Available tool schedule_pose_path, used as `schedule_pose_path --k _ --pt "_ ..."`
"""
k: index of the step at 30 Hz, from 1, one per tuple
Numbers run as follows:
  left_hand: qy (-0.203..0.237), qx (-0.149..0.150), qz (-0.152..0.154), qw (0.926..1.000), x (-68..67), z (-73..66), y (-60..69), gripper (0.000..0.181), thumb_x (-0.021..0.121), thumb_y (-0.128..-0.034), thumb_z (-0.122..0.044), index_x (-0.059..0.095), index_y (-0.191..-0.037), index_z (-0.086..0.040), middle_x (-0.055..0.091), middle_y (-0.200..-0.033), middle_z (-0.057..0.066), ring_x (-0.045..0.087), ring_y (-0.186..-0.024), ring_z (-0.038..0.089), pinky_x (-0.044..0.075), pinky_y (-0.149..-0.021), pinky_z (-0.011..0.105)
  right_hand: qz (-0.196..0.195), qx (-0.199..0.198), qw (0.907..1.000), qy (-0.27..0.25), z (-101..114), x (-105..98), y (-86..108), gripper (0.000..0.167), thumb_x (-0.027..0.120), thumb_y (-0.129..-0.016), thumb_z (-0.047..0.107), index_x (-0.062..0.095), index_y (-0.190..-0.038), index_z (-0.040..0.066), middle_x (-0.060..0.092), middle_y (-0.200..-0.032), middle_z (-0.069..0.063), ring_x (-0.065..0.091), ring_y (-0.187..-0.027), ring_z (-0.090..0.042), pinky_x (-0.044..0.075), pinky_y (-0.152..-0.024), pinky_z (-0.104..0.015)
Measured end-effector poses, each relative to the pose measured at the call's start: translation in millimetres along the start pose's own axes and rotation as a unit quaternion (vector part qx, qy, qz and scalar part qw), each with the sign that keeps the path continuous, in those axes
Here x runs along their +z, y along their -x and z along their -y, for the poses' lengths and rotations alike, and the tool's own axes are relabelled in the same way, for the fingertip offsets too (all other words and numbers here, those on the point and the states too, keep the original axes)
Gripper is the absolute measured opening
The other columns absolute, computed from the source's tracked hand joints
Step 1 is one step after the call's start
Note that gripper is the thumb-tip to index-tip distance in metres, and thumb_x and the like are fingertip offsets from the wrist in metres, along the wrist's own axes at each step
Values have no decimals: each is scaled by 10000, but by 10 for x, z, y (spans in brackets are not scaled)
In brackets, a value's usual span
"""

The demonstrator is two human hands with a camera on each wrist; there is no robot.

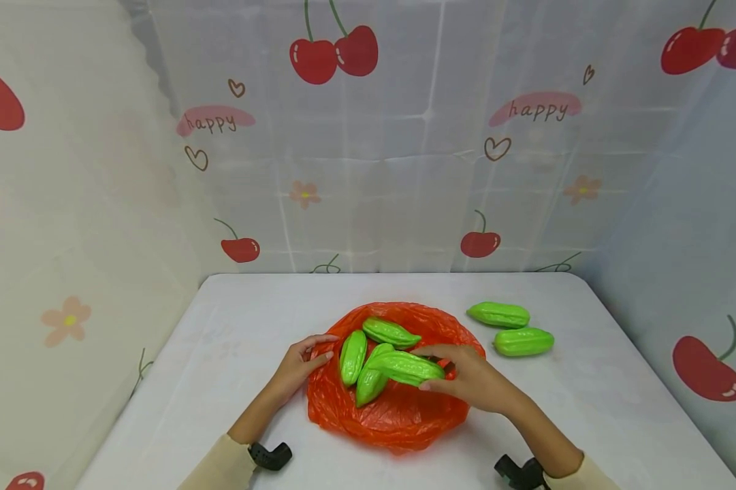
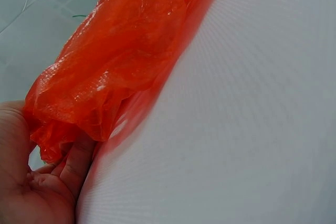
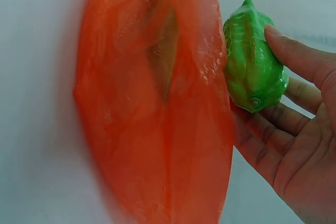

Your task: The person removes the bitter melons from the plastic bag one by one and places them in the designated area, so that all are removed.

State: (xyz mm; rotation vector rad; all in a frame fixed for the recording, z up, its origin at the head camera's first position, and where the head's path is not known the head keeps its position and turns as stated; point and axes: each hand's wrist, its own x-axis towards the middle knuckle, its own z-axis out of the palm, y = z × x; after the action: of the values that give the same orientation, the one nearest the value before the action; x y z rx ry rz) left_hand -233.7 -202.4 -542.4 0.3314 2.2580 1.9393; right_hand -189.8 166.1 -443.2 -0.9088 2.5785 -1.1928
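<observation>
An open red plastic bag (image 1: 398, 425) lies on the table with three green bitter gourds inside, one of them this gourd (image 1: 353, 357). My right hand (image 1: 474, 374) holds another bitter gourd (image 1: 407, 367) above the bag's opening, thumb on one side and fingers on the other. That held gourd (image 3: 252, 61) appears end-on beside the bag wall in the right wrist view. At the bag's left rim, my left hand (image 1: 300, 367) grips the plastic between thumb and fingers. The left wrist view shows the bunched bag edge (image 2: 68, 129) in that hand (image 2: 42, 177).
Two more bitter gourds lie to the right of the bag, one farther back (image 1: 499, 314) and one nearer (image 1: 523, 341). The white table (image 1: 269, 299) meets a cherry-printed curtain (image 1: 380, 204) at its back edge, with further curtain at both sides.
</observation>
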Motion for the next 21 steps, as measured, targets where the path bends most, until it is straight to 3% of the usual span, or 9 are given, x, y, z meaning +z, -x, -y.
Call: schedule_pose_path --k 9,21 --pt "-35 7 -8 10000 -7 25 -12 339 694 -979 -219 675 -1313 -164 547 -1440 64 487 -1322 296 585 -876 310 -266 1 9995 166 -10 -109 23 515 820 -857 338 666 -1332 211 676 -1235 66 600 -1117 -198 552 -929 -478" --pt "-34 -14 13 10000 -12 55 -17 360 695 -977 -225 663 -1327 -146 532 -1454 88 495 -1314 320 585 -875 316 -561 219 9979 225 -126 -298 64 532 809 -871 328 650 -1345 147 685 -1205 7 606 -1064 -220 579 -830 -326"
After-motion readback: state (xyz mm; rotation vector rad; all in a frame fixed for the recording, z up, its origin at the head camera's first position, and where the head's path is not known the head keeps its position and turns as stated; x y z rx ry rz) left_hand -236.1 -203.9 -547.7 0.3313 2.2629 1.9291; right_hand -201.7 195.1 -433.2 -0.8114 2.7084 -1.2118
